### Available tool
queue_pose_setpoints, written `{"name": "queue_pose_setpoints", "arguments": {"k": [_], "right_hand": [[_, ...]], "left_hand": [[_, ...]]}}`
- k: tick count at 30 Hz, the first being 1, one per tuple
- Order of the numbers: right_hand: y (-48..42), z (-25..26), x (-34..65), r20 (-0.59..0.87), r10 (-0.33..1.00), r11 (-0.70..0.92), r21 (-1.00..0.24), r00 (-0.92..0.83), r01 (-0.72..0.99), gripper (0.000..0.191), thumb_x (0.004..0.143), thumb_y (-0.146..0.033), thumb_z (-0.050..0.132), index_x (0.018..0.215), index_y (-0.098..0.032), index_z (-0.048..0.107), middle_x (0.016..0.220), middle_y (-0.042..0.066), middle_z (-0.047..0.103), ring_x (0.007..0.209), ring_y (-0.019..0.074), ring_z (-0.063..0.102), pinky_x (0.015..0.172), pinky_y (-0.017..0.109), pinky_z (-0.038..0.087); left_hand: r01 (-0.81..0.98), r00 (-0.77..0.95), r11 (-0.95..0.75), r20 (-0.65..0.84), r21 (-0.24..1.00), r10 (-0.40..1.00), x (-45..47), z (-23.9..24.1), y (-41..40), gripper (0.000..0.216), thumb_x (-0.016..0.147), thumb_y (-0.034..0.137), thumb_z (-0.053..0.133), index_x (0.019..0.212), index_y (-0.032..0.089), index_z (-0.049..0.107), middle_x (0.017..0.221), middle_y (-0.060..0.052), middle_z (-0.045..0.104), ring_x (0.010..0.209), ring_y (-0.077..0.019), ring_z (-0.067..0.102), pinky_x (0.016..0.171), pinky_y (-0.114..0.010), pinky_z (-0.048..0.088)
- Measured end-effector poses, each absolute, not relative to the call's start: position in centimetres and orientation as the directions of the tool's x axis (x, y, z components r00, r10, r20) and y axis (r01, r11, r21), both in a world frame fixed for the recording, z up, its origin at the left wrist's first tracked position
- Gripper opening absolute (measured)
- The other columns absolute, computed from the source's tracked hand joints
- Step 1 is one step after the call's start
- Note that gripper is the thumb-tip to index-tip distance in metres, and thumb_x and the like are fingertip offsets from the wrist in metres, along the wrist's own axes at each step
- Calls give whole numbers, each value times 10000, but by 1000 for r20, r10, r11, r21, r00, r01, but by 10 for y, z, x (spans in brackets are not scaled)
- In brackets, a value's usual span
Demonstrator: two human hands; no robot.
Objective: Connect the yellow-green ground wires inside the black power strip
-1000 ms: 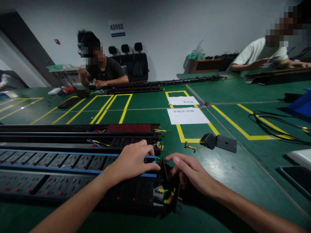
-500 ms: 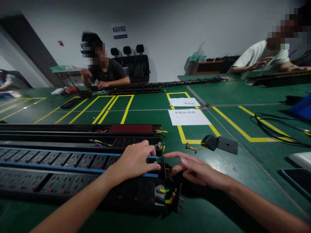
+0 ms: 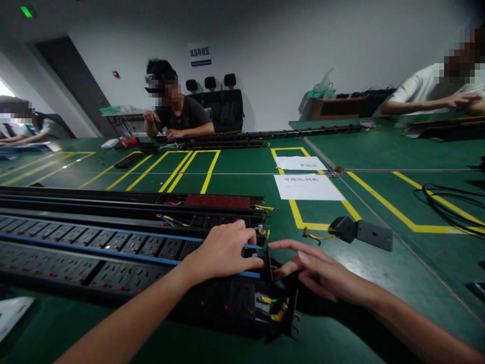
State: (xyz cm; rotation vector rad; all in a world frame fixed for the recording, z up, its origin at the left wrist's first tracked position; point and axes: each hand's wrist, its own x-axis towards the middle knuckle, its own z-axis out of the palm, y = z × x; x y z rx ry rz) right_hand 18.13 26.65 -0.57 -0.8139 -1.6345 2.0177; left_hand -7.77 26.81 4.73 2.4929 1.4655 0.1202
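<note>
Several long black power strips (image 3: 94, 250) lie side by side on the green table (image 3: 242, 167), their right ends near the middle. My left hand (image 3: 223, 250) is curled over the right end of a blue-edged strip, fingers pressed down on it. My right hand (image 3: 322, 273) reaches in from the right with fingers stretched out, its tips touching a thin black end plate (image 3: 269, 265) at that strip's end. Just below, the nearest strip's open end shows yellow and green wires (image 3: 275, 308).
A black bracket (image 3: 361, 232) with a yellow wire lies to the right, white paper sheets (image 3: 306, 186) beyond it inside yellow floor-tape lines. A black cable coil (image 3: 450, 205) sits far right. Other people work at the back and at both sides, with more strips in front of them.
The view has shifted, so everything sits a little further right and lower. My right hand's fingers have flattened and stretched toward the end plate. My left hand stays on the strip.
</note>
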Motion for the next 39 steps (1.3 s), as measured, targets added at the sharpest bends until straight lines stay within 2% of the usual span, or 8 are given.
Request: {"name": "queue_pose_setpoints", "arguments": {"k": [10,23,35,39], "right_hand": [[269,-11,183,-168,650,-213,-976,-741,34,557,996,-584,482,1450,-262,505,1114,133,765,355,15,303,314,178,115],[268,-6,182,-190,628,-229,-972,-755,54,673,964,-634,506,1486,-210,489,1140,185,750,371,9,329,320,194,126],[269,-5,180,-187,629,-226,-973,-755,53,677,953,-653,517,1462,-208,497,1091,162,763,362,11,307,322,193,114],[272,-8,181,-182,638,-211,-976,-748,57,611,975,-610,511,1449,-226,489,1031,129,778,346,18,294,318,193,114]], "left_hand": [[850,488,-461,-54,253,871,-77,49,267,389,818,601,687,972,245,673,943,-13,610,818,-205,604,668,-317,426],[853,484,-461,-40,243,874,-76,47,267,391,822,598,688,963,233,672,945,-16,609,836,-209,611,681,-324,437],[842,515,-495,-46,215,856,-76,50,265,376,844,587,663,982,237,646,955,-19,601,844,-224,617,677,-331,422],[831,532,-507,-59,231,845,-78,53,266,373,873,585,616,991,233,648,944,-21,602,806,-205,611,676,-321,413]]}}
